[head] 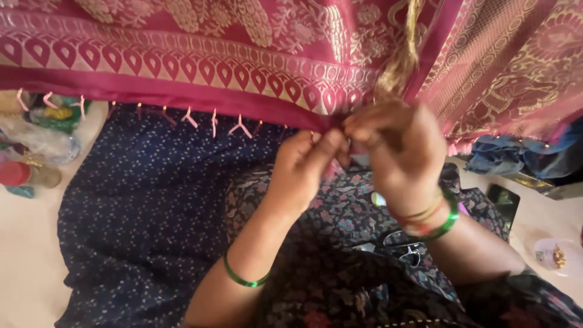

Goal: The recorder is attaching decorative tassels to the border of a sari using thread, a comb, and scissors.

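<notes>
Both hands up at the lower hem of the magenta sari (182, 67), which hangs across the far side of the view, woven pale motifs above a plain dark-pink border (152, 91). Left hand (303, 164) is pinched nearly closed, thumb and fingertips on the hem edge right where the border ends. Right hand (395, 152) is touching it from the right, fingers curled tight on the same spot; a bundle of golden threads (398, 67) runs up from its grip. Can't tell exactly which strands each hand has, the fingers overlap. Finished pink tassel knots (212, 124) sit in a row along the hem to the left of the hands, so the work point is at the right end of that row, directly between the fingertips. Risks as I read them: grip is very small and both hands crowd one point, so a strand could slip out and the knot come loose or land uneven against the row; pulling hard on the gold bundle could pucker the border or snag the weave. Scissors (404, 246) lie on the lap, near, under the right wrist, close to the dark printed fabric (340, 212). Navy dotted cloth (139, 200) covers the floor left; plastic containers (30, 173) far left, small cup (555, 255) at right.
</notes>
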